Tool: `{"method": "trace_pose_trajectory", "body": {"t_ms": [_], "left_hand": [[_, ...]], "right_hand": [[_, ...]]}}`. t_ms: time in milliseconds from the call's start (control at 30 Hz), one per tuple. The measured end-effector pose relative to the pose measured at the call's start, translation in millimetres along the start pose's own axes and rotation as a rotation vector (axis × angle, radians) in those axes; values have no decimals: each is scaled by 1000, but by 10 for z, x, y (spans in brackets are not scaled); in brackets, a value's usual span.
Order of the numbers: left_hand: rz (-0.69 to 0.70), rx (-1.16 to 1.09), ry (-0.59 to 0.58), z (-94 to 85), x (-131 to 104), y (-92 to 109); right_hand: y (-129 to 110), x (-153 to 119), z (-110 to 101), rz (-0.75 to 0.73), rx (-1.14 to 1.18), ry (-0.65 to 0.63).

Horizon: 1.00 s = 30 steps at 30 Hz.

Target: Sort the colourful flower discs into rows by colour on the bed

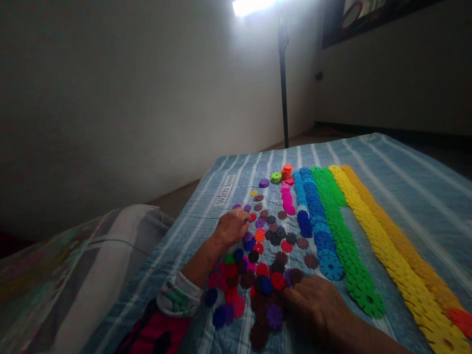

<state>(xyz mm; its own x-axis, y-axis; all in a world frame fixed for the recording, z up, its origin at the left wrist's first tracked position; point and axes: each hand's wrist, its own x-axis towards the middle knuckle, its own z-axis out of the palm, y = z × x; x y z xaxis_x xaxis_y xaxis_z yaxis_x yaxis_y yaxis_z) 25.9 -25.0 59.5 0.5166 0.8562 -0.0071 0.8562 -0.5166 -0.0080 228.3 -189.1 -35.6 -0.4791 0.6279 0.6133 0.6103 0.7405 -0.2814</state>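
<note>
The right hand [317,301] is at the loose discs [278,281] on the striped cloth [201,216]. They look light and stiff; pinch the rims. Farther off, the left hand [232,227] is by a red disc [252,217]. I can't tell if either hand grips.

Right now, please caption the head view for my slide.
Left hand and right hand at scattered notched discs, beside yellow, green and blue rows on striped cloth.

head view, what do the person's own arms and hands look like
The left arm wears a deep-pink fabric sleeve with black patches, ending in a white fabric cuff with green markings; the right arm shows no sleeve. The left hand and right hand are both ungloved.
</note>
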Motion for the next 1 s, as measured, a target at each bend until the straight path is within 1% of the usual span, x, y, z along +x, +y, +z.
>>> {"method": "trace_pose_trajectory", "body": {"t_ms": [67,167,300,433,500,600,733,800,867,933,1000], "left_hand": [[-72,10,-23,-45,-74,-140],[-82,-14,-46,-65,-170,-233],[18,-101,-102,-24,-245,-175],[98,-117,-125,22,-236,-70],[102,-90,-133,31,-207,-40],[68,-33,-124,24,-159,-23],[6,17,-60,13,-135,-32],[12,6,-41,18,-147,-42],[58,-35,-63,27,-173,-48],[106,-69,-110,33,-207,-41],[124,-70,-157,29,-244,-19]], "right_hand": [[-7,-5,-1,19,-2,-1],[-17,-15,-1,46,12,-27],[-22,-14,-9,21,28,-17],[-29,6,-41,27,37,-24],[-32,16,-57,25,27,-18],[-34,28,-75,24,23,-8],[-42,35,-95,29,33,-37],[-44,28,-93,33,24,-52],[-40,13,-77,23,2,-46],[-30,-4,-52,16,-14,-41],[-18,-17,-30,11,-23,-30]]}}
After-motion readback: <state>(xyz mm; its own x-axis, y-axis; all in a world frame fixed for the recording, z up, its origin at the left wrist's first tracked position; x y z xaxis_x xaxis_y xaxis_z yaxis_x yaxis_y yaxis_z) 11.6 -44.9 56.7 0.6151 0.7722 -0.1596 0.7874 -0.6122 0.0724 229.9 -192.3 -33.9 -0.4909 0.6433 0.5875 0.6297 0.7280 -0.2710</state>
